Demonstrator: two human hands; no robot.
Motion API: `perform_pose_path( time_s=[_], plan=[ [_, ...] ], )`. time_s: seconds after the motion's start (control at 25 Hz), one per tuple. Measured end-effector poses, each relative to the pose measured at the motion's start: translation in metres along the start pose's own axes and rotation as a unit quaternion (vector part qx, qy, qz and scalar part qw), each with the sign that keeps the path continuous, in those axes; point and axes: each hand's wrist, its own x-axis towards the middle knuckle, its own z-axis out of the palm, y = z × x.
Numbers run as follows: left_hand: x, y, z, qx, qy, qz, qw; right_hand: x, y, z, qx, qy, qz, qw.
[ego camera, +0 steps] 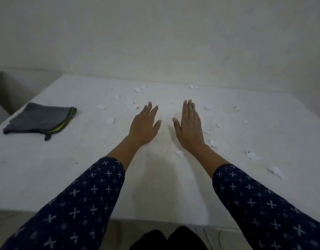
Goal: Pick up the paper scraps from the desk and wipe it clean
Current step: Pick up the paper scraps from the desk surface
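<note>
Nothing of the task looks done yet. The paper scraps lie scattered over the white desk, and neither hand holds one. The left hand and the right hand are stretched out side by side, palms down, fingers straight and a little spread, both empty (whether they rest on the surface or hang just above it I cannot tell).

Most scraps sit to the outer side of the right hand: a few just beside its wrist and little-finger edge, and larger ones nearer the person and further right. Others lie beyond the fingertips of both hands, towards the wall, and a couple sit to the left of the left hand. Between the two hands I can make out no scrap.

The folded grey cloth lies well apart to the left of the left hand, untouched — so the wiping is not yet started either. By my reading all the gathering is left; after that the cloth must be fetched and the whole surface wiped.
</note>
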Motion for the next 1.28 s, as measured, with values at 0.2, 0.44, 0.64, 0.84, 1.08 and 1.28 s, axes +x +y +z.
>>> perform_pose_path(
  time_s=[0.2, 0.44, 0.64, 0.84, 1.08, 1.28],
  plan=[
    [-0.017, -0.019, -0.003, -0.073, -0.065, -0.017, 0.995, -0.027, 0.015, -0.01, 0.037, -0.068, -0.026, 0.997],
    [-0.024, -0.016, -0.001, -0.116, -0.021, -0.036, 0.992, -0.058, 0.024, -0.026, 0.122, -0.097, -0.032, 0.987],
    [-0.021, -0.007, 0.0, -0.121, 0.008, -0.073, 0.99, -0.064, 0.018, -0.028, 0.121, -0.136, -0.027, 0.983],
    [-0.021, -0.007, -0.002, -0.161, 0.052, -0.071, 0.983, -0.052, 0.009, -0.029, 0.082, -0.132, -0.012, 0.988],
    [-0.042, -0.029, -0.045, -0.299, 0.096, -0.12, 0.942, -0.04, -0.036, -0.027, 0.36, -0.098, 0.08, 0.924],
    [-0.09, -0.077, -0.099, -0.337, 0.126, -0.164, 0.919, -0.035, -0.1, 0.003, 0.444, -0.154, 0.044, 0.881]
  ],
)
